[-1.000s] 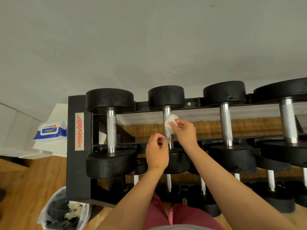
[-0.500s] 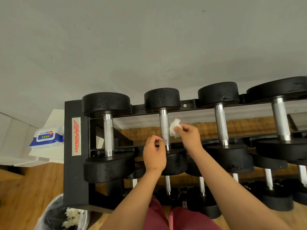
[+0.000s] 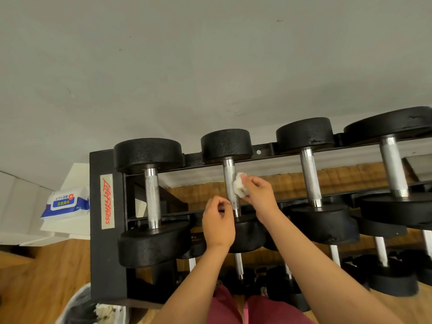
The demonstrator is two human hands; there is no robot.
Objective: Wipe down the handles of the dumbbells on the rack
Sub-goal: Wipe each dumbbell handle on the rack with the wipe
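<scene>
"Life Fitness" is read on the rack label (image 3: 107, 202), left of the curled, empty left fingers (image 3: 219, 204). A wipe (image 3: 239, 189) is pinched onto a dumbbell handle (image 3: 229, 177) by the right fingers (image 3: 254, 182).

Bare metal is noted on the handles (image 3: 152, 195): knurled and rough mid-grip, polished at the collars. The heads (image 3: 148, 154) are coated black, matt, pebbled, chipped at edges. The rack (image 3: 100, 253) is painted satin black. wipe (image 3: 239, 189): white, soft, crumpled. floor (image 3: 35, 288): varnished wood. wipe pack (image 3: 65, 204): glossy plastic film.
</scene>
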